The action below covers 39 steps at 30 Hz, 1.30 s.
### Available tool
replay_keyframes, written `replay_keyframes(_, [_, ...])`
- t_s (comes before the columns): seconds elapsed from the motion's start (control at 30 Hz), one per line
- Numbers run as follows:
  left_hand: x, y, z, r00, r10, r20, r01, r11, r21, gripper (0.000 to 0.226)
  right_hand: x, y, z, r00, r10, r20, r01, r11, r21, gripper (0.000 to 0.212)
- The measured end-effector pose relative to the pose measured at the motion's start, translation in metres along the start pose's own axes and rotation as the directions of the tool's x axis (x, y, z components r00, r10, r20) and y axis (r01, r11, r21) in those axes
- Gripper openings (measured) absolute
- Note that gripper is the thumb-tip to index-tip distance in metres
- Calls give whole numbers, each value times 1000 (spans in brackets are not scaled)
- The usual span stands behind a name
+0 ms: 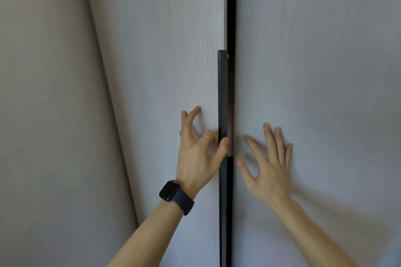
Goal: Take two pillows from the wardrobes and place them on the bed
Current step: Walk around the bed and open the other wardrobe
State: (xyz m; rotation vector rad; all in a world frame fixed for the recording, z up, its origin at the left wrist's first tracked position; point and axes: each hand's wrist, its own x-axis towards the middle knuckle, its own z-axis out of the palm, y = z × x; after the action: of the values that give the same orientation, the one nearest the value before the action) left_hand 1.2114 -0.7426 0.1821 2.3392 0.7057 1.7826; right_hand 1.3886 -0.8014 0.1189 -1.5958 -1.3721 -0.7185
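- left hand (199,154) pinches the handle (222,93) on the left door (162,50) with thumb and forefinger, other fingers spread; thin grip
- right hand (269,167) flat on the right door (314,50), fingers wide, holds nothing
- pillows, bed: not in view; pillows presumably behind these doors
- risk: pinch slips off the slim handle on the pull
- risk: right thumb sits near the dark gap (231,6) — could get nipped
- around: watch (175,196), ring (207,137); beige curtain or wall (43,93) at left — may limit door swing
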Motion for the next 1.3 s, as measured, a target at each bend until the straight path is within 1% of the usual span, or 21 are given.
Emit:
replay_keyframes(0.03, [-5,1,-12,1000,19,4,-19,1000,-14,18,-18,-14,-1,998,24,58,-34,984,174,59])
replay_keyframes(0.07, [-10,2,-25,999,31,13,-30,999,-16,17,-37,-31,0,989,32,141,-79,937,341,56])
replay_keyframes(0.1, [-15,3,-39,999,37,27,-37,999,-10,17,-55,-49,2,976,10,219,-115,874,472,53])
replay_keyframes(0.13, [-20,4,-53,998,42,40,-42,999,1,19,-71,-65,7,962,-33,271,-131,815,564,52])
replay_keyframes(0.2, [-31,5,-81,997,60,52,-62,998,34,22,-92,-97,19,945,-95,314,-143,743,654,52])
replay_keyframes(0.27, [-41,8,-106,997,71,42,-74,995,67,22,-97,-128,27,937,-114,330,-167,684,710,46])
replay_keyframes(0.33, [-51,12,-130,999,39,23,-41,997,68,21,-97,-159,24,939,-154,306,-158,598,786,43])
replay_keyframes(0.4, [-65,14,-155,1000,-7,-21,8,996,88,23,-100,-186,21,931,-262,254,-96,495,864,54])
replay_keyframes(0.43, [-72,13,-167,998,-31,-50,36,994,99,23,-103,-197,22,918,-311,247,-76,474,877,62])
replay_keyframes(0.5, [-86,10,-190,988,-109,-113,120,988,99,24,-112,-212,33,888,-346,304,-98,504,858,76])
replay_keyframes(0.57, [-97,9,-210,963,-210,-169,228,968,99,25,-122,-225,45,869,-341,357,-106,578,809,83])
replay_keyframes(0.63, [-104,8,-227,945,-238,-227,267,957,109,27,-125,-240,50,873,-373,315,-16,623,782,87])
replay_keyframes(0.7, [-107,7,-243,930,-229,-289,278,950,142,34,-120,-255,51,864,-431,259,66,608,791,92])
replay_keyframes(0.8, [-109,8,-259,902,-246,-355,347,902,258,44,-114,-277,57,848,-466,252,92,598,796,96])
replay_keyframes(0.83, [-110,7,-263,898,-240,-368,365,874,321,46,-113,-284,60,846,-466,259,88,601,794,96])
replay_keyframes(0.93, [-110,4,-272,889,-220,-401,419,745,519,52,-115,-298,66,824,-492,279,100,611,785,97])
replay_keyframes(1.03, [-113,-1,-282,882,-194,-429,445,640,626,56,-114,-307,70,814,-510,277,120,614,780,98])
replay_keyframes(1.1, [-114,-2,-287,875,-203,-439,465,604,648,60,-113,-314,70,815,-505,284,108,614,782,97])
replay_keyframes(1.2, [-116,0,-289,858,-249,-449,499,608,618,64,-114,-320,69,818,-493,297,78,606,792,95])
replay_keyframes(1.3, [-128,4,-286,864,-245,-441,490,611,622,65,-117,-311,68,795,-517,318,61,589,806,92])
